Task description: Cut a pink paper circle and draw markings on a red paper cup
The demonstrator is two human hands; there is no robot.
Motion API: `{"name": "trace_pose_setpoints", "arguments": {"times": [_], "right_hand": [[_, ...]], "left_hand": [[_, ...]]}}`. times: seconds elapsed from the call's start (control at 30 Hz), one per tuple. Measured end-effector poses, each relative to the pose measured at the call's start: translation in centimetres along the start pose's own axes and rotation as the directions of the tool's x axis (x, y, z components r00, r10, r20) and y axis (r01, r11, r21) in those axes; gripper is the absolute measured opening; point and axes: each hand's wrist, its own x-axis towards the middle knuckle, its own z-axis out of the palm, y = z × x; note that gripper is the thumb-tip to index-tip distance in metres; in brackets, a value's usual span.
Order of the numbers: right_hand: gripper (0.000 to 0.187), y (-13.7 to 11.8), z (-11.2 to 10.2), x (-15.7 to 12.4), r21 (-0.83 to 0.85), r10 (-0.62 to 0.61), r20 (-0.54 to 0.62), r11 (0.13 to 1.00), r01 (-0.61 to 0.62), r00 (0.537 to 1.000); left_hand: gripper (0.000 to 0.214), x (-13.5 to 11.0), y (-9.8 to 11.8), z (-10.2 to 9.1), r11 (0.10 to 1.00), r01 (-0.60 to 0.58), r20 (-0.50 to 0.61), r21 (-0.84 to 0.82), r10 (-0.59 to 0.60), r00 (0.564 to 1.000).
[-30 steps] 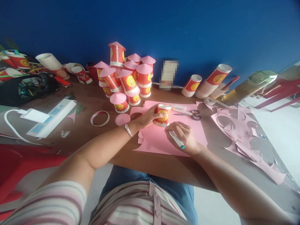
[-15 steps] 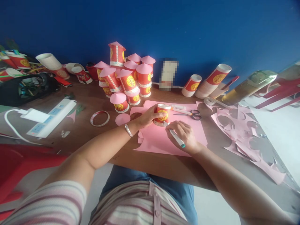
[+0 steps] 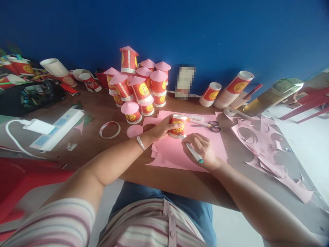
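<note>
My left hand [image 3: 164, 128] is wrapped round the side of a red paper cup [image 3: 179, 126] with a gold emblem, its thumb across the front. The cup stands on a pink paper sheet [image 3: 169, 156]. A white marker [image 3: 193, 152] with a green end is pinched in my right hand [image 3: 202, 145], its tip against or very close to the cup's white lower band. Just behind the cup lie scissors [image 3: 214, 126] with dark handles and an orange-and-white pen or knife [image 3: 196, 121]. To the left of the sheet is a pink paper disc [image 3: 134, 131].
Several red cups with pink cone tops [image 3: 137, 87] are stacked at the back. Cup stacks [image 3: 233, 89] and a bottle [image 3: 272, 96] stand back right. Pink paper scraps [image 3: 267, 154] cover the right side. A tape roll [image 3: 109, 130] and power strip [image 3: 58, 130] lie left.
Almost nothing differs. The marker in my right hand has shifted very slightly at the cup's lower band, while my left hand stays on the cup.
</note>
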Motion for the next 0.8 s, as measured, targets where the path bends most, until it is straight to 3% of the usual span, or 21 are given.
{"name": "trace_pose_setpoints", "arguments": {"times": [0.3, 0.6, 0.8], "right_hand": [[0.020, 0.19, 0.19, -0.17, 0.004, -0.003, -0.007, 1.000, 0.003, 1.000], [0.022, 0.13, -0.10, 0.11, -0.002, 0.009, -0.013, 1.000, -0.009, 1.000], [0.023, 0.08, -0.07, 0.00, -0.009, 0.013, -0.006, 1.000, -0.013, 1.000]], "left_hand": [[0.033, 0.15, -0.25, -0.38, 1.000, -0.018, 0.058, 0.021, 0.017, 0.998], [0.041, 0.05, -0.13, -0.19, 0.999, 0.018, -0.010, -0.039, -0.018, 1.000], [0.040, 0.14, -0.46, -0.46, 0.999, 0.016, 0.015, -0.050, -0.015, 1.000]]}}
